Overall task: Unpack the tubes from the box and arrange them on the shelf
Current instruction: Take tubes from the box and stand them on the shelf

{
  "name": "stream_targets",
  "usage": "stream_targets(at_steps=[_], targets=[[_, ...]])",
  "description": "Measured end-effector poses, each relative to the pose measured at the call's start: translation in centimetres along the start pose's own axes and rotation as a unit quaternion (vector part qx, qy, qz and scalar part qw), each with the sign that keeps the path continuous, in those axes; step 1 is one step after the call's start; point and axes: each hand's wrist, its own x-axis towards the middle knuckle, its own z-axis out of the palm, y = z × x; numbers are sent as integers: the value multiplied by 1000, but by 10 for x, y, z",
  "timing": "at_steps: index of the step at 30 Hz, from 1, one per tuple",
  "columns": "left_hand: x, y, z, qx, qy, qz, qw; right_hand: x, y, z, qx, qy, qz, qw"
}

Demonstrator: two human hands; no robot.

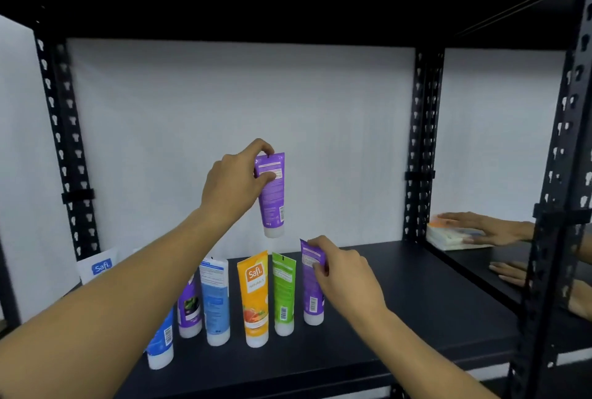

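Observation:
My left hand (235,180) holds a purple tube (272,196) by its crimped top, cap down, in the air above the dark shelf (400,309). My right hand (344,273) grips the upper part of a second purple tube (312,297), which stands cap down on the shelf at the right end of a row. To its left in that row stand a green tube (284,294), an orange tube (255,297), a light blue tube (215,299), a purple tube (189,310) partly behind my arm and a blue tube (161,344). The box is out of view.
A white tube (97,267) stands at the shelf's far left. Black slotted uprights (421,142) frame the bay; another upright (551,238) is near on the right. In the neighbouring bay another person's hand (480,227) rests on a stack of flat packs (455,235).

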Motion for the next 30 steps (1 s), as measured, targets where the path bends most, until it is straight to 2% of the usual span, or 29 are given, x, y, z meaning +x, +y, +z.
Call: stream_targets(at_steps=[3,6,12,18,30], targets=[[-1,-11,19,26,-32,-2,999,0,3,2,4,4,-5,1000],[-6,-20,40,43,-104,-12,994,1,6,4,5,3,-11,1000],[-14,-35,60,-28,-227,-47,972,1,9,6,16,-9,-15,1000],[-22,-42,65,-15,-295,-58,954,3,8,9,16,-8,-10,1000],[-27,-43,55,28,-320,-56,945,0,2,8,-9,-19,-11,1000]])
